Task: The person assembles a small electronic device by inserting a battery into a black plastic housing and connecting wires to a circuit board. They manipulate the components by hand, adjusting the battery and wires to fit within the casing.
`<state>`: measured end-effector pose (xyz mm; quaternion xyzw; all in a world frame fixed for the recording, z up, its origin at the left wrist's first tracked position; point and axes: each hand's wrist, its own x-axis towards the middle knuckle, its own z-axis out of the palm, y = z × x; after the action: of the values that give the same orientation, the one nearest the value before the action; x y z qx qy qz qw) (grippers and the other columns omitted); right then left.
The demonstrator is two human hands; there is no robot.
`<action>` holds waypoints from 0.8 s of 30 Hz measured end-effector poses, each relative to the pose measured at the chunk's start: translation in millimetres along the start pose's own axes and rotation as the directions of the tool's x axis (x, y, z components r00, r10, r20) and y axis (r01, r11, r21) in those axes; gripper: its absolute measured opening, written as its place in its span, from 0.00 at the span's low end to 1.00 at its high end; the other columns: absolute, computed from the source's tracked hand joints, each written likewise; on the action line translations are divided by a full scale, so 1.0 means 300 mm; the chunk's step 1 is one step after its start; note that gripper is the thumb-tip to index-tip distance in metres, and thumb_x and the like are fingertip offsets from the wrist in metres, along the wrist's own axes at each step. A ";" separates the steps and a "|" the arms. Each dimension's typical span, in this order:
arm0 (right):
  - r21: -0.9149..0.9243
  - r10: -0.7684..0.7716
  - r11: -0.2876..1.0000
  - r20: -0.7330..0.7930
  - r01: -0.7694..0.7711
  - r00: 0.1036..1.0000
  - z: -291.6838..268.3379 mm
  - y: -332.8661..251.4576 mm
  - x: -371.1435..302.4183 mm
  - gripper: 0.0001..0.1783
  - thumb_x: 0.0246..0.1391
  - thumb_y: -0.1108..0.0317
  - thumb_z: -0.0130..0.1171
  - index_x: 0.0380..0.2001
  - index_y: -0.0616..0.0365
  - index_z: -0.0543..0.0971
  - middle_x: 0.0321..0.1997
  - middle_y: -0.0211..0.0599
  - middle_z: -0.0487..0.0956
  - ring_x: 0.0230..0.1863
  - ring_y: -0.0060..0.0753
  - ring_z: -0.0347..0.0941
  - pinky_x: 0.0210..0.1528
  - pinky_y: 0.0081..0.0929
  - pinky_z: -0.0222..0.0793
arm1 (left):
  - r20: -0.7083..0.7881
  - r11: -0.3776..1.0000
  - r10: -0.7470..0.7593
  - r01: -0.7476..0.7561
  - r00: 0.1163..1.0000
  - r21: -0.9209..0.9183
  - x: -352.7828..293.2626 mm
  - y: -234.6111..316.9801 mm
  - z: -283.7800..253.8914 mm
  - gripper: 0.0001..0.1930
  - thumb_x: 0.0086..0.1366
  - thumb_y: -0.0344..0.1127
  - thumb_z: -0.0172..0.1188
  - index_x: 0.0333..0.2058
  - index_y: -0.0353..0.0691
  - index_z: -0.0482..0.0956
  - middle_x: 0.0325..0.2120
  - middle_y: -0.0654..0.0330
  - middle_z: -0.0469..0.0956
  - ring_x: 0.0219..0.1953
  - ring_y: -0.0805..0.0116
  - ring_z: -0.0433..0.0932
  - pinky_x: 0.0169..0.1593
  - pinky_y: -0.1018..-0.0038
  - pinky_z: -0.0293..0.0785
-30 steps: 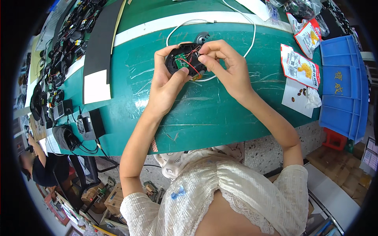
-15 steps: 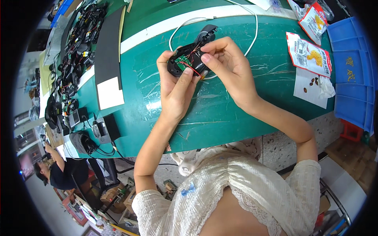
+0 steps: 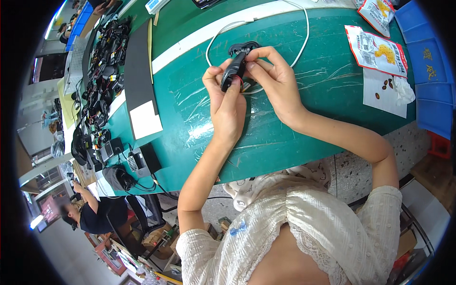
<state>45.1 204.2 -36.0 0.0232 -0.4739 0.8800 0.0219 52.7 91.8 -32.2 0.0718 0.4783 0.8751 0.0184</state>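
A small black electronic device (image 3: 232,75) with an opened plastic housing is turned nearly edge-on above the green table. My left hand (image 3: 224,102) is closed around its lower part, thumb on the near side, where a bit of red wire (image 3: 241,84) shows. The thumb and forefinger of my right hand (image 3: 278,83) pinch at its upper right edge; whether a wire lies between them is hidden. Just beyond the fingertips is a second black plastic part (image 3: 243,47), curved and hollow. The circuit board inside is turned out of sight.
A white cable (image 3: 306,35) loops behind my hands on the green table (image 3: 294,142). Black electronic parts (image 3: 99,90) are heaped at left, beside a dark board (image 3: 140,61) and a black box (image 3: 149,159). Snack packets (image 3: 377,51) and blue bins (image 3: 432,71) stand right. Another person (image 3: 99,213) sits at left.
The device has been tilted from showing its circuit board and wires to nearly edge-on. My left hand turned with it, and my right fingertips stay near its upper end. The view has shifted slightly.
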 end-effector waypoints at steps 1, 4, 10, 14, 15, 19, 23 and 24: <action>-0.024 -0.032 0.999 0.004 0.032 0.999 0.000 0.002 0.006 0.06 0.58 0.75 0.50 0.38 0.61 0.71 0.37 0.30 0.76 0.41 0.16 0.70 0.44 0.15 0.65 | -0.056 0.999 -0.029 0.031 0.998 0.026 0.002 0.006 0.004 0.18 0.64 0.24 0.45 0.52 0.45 0.59 0.51 0.57 0.64 0.55 0.65 0.62 0.60 0.69 0.53; -0.124 -0.102 0.987 0.034 0.105 0.994 -0.009 -0.004 0.030 0.06 0.57 0.75 0.51 0.38 0.61 0.72 0.35 0.29 0.76 0.38 0.14 0.69 0.40 0.14 0.65 | -0.040 0.953 -0.179 0.183 0.983 0.239 0.015 0.046 0.000 0.21 0.65 0.26 0.48 0.54 0.42 0.53 0.50 0.56 0.62 0.52 0.71 0.63 0.57 0.75 0.57; -0.414 -0.228 0.852 0.260 0.322 0.938 -0.058 -0.037 0.076 0.03 0.53 0.75 0.54 0.33 0.61 0.74 0.28 0.28 0.73 0.31 0.18 0.68 0.35 0.19 0.66 | 0.035 0.846 -0.214 0.167 0.976 0.507 0.046 0.112 -0.014 0.16 0.65 0.29 0.50 0.50 0.35 0.60 0.43 0.60 0.68 0.44 0.76 0.68 0.49 0.79 0.65; -0.521 -0.148 0.759 0.446 0.390 0.883 -0.066 -0.072 0.088 0.03 0.51 0.75 0.55 0.31 0.61 0.73 0.28 0.31 0.73 0.29 0.23 0.69 0.34 0.21 0.65 | -0.060 0.822 -0.296 0.286 0.953 0.493 0.055 0.126 -0.026 0.09 0.65 0.27 0.52 0.43 0.35 0.64 0.37 0.63 0.70 0.37 0.82 0.68 0.41 0.84 0.65; -0.546 -0.123 0.731 0.485 0.410 0.866 -0.070 -0.085 0.096 0.03 0.51 0.75 0.55 0.31 0.61 0.73 0.28 0.31 0.73 0.29 0.24 0.69 0.34 0.21 0.65 | -0.024 0.828 -0.267 0.241 0.964 0.506 0.052 0.114 -0.036 0.09 0.65 0.27 0.52 0.42 0.35 0.64 0.36 0.64 0.69 0.37 0.82 0.68 0.41 0.85 0.65; -0.560 -0.172 0.707 0.458 0.433 0.872 -0.064 -0.072 0.092 0.08 0.52 0.74 0.55 0.36 0.60 0.70 0.29 0.33 0.73 0.30 0.26 0.70 0.35 0.23 0.66 | 0.043 0.868 -0.143 0.104 0.989 0.485 0.059 0.075 -0.052 0.09 0.64 0.25 0.52 0.41 0.36 0.63 0.35 0.64 0.67 0.36 0.82 0.67 0.40 0.85 0.65; -0.575 -0.267 0.709 0.318 0.409 0.910 -0.039 -0.057 0.056 0.12 0.52 0.72 0.57 0.39 0.60 0.68 0.29 0.35 0.73 0.30 0.27 0.71 0.36 0.25 0.67 | 0.021 0.870 -0.018 0.005 1.000 0.493 0.041 0.055 -0.035 0.10 0.64 0.23 0.51 0.42 0.36 0.61 0.35 0.63 0.66 0.37 0.81 0.67 0.40 0.84 0.65; -0.596 -0.278 0.696 0.290 0.400 0.916 -0.039 -0.042 0.048 0.13 0.52 0.71 0.57 0.40 0.60 0.67 0.30 0.36 0.73 0.30 0.27 0.71 0.37 0.24 0.68 | 0.014 0.863 0.004 -0.011 1.000 0.504 0.032 0.049 -0.029 0.11 0.64 0.23 0.51 0.42 0.36 0.60 0.35 0.63 0.65 0.37 0.81 0.66 0.40 0.84 0.65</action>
<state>31.4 221.2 -30.9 0.1797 -0.7339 0.6380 0.1485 42.4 77.5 -23.4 0.0815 0.6899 0.7193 -0.0014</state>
